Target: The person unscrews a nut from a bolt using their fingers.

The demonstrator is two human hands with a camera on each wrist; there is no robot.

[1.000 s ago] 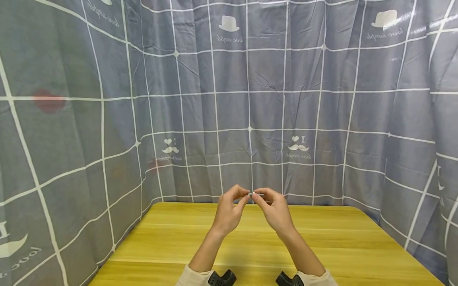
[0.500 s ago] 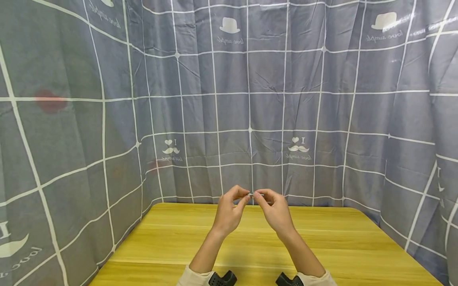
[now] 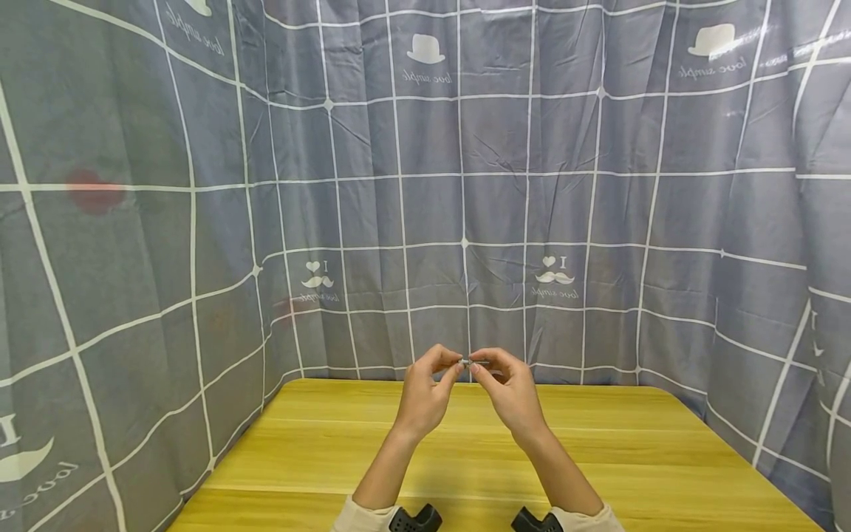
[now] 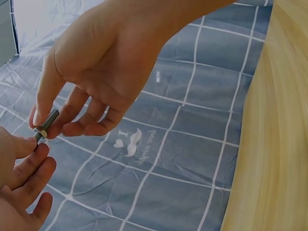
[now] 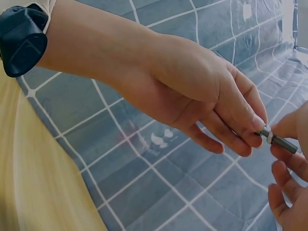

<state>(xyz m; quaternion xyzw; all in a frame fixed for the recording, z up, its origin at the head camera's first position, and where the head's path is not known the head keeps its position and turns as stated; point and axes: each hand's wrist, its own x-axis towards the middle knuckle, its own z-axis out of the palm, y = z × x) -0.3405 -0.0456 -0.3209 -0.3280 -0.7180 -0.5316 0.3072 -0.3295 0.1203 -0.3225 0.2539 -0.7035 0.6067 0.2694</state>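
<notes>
A small metal bolt [image 3: 465, 362] is held in the air between both hands, over the table's far edge. In the left wrist view a hex nut [image 4: 43, 133] sits around the thread, with the threaded shank [image 4: 51, 118] reaching toward the left palm. My left hand [image 3: 423, 395] pinches the bolt close by the nut with thumb and fingertips. My right hand [image 3: 515, 391] pinches it from the other side of the nut, fingertips almost meeting the left ones. The right wrist view shows the nut [image 5: 269, 137] between the two hands. Fingers hide the bolt's other end.
A yellow wood-grain table [image 3: 465, 473] lies below the hands. Grey-blue checked curtains [image 3: 499, 207] with white prints enclose it at the back and sides. A black device [image 3: 415, 519] is on the left wrist, and another black device [image 3: 537, 520] on the right.
Both hands keep nearly the same place. The right thumb and fingertips have shifted slightly on the bolt, and more of the metal shows between the hands now.
</notes>
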